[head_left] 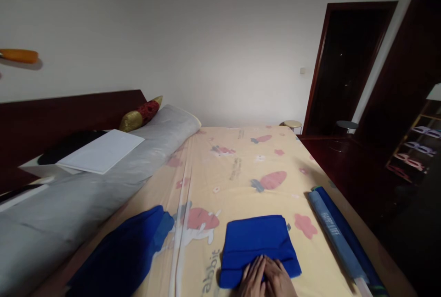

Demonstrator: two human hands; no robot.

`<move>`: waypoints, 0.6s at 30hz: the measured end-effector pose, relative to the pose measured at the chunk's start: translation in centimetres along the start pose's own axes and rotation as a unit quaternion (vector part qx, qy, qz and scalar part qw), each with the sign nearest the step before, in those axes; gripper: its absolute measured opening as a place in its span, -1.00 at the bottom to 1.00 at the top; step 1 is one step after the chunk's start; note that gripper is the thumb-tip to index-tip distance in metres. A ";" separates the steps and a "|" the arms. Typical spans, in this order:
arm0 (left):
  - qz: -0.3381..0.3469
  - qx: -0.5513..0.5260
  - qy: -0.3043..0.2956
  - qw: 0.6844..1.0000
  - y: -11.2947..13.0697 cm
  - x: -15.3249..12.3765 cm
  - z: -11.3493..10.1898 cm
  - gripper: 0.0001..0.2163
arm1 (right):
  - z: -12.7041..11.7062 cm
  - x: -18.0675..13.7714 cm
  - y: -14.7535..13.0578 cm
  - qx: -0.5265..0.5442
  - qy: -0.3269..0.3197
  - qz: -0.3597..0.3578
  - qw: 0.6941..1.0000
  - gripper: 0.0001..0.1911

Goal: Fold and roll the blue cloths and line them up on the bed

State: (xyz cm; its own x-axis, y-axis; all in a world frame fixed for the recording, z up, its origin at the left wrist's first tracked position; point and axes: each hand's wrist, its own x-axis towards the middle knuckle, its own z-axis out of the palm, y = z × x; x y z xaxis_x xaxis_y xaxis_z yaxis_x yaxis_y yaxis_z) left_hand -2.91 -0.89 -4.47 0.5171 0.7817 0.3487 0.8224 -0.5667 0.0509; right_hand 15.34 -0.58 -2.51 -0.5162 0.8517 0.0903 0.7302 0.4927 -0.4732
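Note:
A folded blue cloth (257,237) lies as a rough square on the bed, with a fold running across its near part. My left hand (253,278) rests flat on its near edge, fingers stretched forward. Right beside it, my right hand (278,279) also lies on the cloth with extended fingers, the two hands touching. Neither hand grips anything that I can see. To the left a crumpled dark blue cloth (120,251) lies loose on the sheet.
The bed's yellow sheet (241,200) has carrot and rabbit prints. Rolled blue items (339,237) lie along its right side. A long grey pillow (99,200), a white board (103,151) and a red-gold cushion (143,113) are by the headboard. A shoe rack (418,143) stands right.

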 end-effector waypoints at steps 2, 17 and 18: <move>-0.002 0.031 0.015 0.999 -1.4 -0.7 -1.2 -0.42 | -0.5 -1.0 1.8 -0.035 0.037 0.016 0.999 -0.47; 0.006 0.029 0.007 1.000 -0.5 -0.2 -1.3 -0.50 | -2.4 -0.4 -0.6 -0.004 -0.013 0.036 0.999 -0.48; -0.007 0.027 0.002 1.000 -0.5 0.0 -1.5 -0.49 | -2.4 -0.2 -0.5 -0.005 -0.014 0.052 0.999 -0.46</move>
State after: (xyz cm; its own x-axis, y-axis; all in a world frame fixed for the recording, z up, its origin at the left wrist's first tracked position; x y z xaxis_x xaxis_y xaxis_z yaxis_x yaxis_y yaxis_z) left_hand -3.70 -0.98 -3.06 0.5039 0.7891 0.3513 0.8416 -0.5400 0.0057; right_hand 16.16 -0.62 -0.19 -0.4502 0.8928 0.0163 0.7849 0.4044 -0.4695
